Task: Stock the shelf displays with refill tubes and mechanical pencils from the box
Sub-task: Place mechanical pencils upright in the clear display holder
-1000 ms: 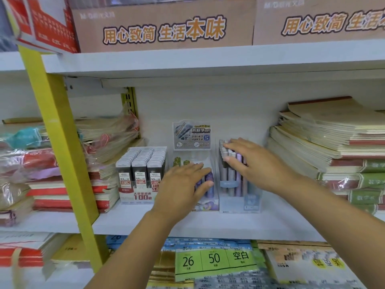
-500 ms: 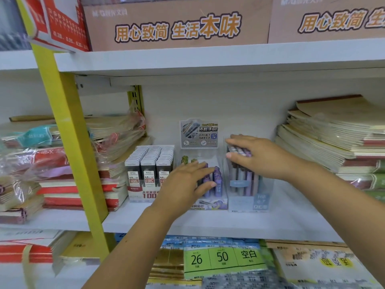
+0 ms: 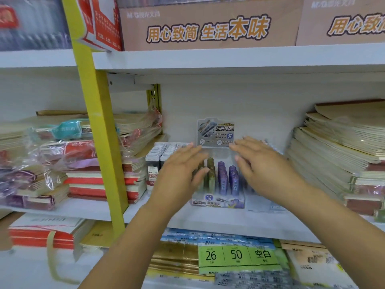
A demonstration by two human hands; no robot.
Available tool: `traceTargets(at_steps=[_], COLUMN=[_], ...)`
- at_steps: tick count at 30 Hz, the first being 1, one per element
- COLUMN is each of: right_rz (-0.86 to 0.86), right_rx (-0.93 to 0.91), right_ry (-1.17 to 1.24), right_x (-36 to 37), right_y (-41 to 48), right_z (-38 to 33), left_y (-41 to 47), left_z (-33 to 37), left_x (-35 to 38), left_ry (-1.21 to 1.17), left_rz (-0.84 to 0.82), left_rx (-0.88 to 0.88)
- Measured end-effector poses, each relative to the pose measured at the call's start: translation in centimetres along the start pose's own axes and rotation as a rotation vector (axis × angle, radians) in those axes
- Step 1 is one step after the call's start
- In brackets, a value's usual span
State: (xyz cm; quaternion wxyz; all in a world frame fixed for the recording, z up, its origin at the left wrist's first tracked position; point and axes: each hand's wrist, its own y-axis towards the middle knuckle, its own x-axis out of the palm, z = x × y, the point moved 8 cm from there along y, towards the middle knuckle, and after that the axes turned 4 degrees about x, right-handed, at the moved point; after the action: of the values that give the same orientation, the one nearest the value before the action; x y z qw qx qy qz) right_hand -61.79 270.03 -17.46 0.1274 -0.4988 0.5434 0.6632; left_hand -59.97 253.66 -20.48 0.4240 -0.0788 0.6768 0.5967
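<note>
While both arms reach in over the shelf edge, the left hand (image 3: 181, 174) is spread flat, fingers straight and loose, gripping nothing; its thumb lies across the front of the green tubes (image 3: 210, 174). The right hand (image 3: 264, 170) is just as relaxed, fingers stretched toward the back wall, nothing in it either. Both are blurred, so I cannot tell whether either palm actually touches plastic.

Between the hands stands a clear display (image 3: 218, 202) with the green tubes upright on its left side and purple tubes (image 3: 228, 178) upright on its right. A printed card (image 3: 215, 132) rises at its back, just above the fingertips.

Just left of it, partly behind the left hand, sits a pack of black cases (image 3: 153, 163) with white tops. To the right, a second clear display (image 3: 267, 205) is mostly hidden by the right wrist.

All of this stands on a white shelf (image 3: 208, 221). Wrapped notebooks (image 3: 93, 180) are stacked on the left beyond a yellow post (image 3: 100, 132), and more tan books (image 3: 333, 151) are piled on the right. A brown carton (image 3: 208, 26) with orange lettering sits on the board above, and a green label (image 3: 237, 256) reading 26 and 50 shows below.
</note>
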Motion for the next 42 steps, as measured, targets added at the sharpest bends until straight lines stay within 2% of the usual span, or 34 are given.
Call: traceTargets(at_steps=[2, 6, 11, 15, 18, 21, 28, 34, 42], right_rz=[-0.148, -0.324, -0.261, -0.201, -0.273, -0.326, -0.263, -0.397, -0.391], right_rx=[-0.035, 0.026, 0.066, 0.065, -0.027, -0.066, -0.095, -0.073, -0.042], right_ry=[0.039, -0.023, -0.112, 0.058, 0.191, 0.2, 0.17, 0.236, 0.122], right_x=[3.2, 8.4, 9.4, 7.6, 8.1, 9.6, 10.2, 12.2, 9.0], right_y=[0.3, 0.0, -0.2, 2.7, 5.2, 6.3, 7.8, 8.5, 5.5], right_z=[-2.5, -3.8, -3.5, -4.4, -6.7, -8.2, -7.5, -6.6, -4.6], left_y=[-0.1, -0.6, -1.6, -1.1, -0.9, -0.9, -0.3, -0.1, -0.5], left_z=[-1.8, -5.1, -6.6, -7.2, -8.0, -8.8, -9.3, -9.7, -8.7], left_x=[-1.5, -1.4, -0.6, -1.7, -1.7, -0.7, -0.6, 0.4, -0.4], left_ry=[0.087, 0.184, 0.178, 0.089, 0.049, 0.057, 0.037, 0.074, 0.094], left_rz=[0.035, -0.087, -0.139, -0.083, -0.101, -0.179, -0.2, -0.278, -0.204], left_rx=[-0.043, -0.15, -0.149, -0.16, -0.217, -0.246, -0.22, -0.232, -0.164])
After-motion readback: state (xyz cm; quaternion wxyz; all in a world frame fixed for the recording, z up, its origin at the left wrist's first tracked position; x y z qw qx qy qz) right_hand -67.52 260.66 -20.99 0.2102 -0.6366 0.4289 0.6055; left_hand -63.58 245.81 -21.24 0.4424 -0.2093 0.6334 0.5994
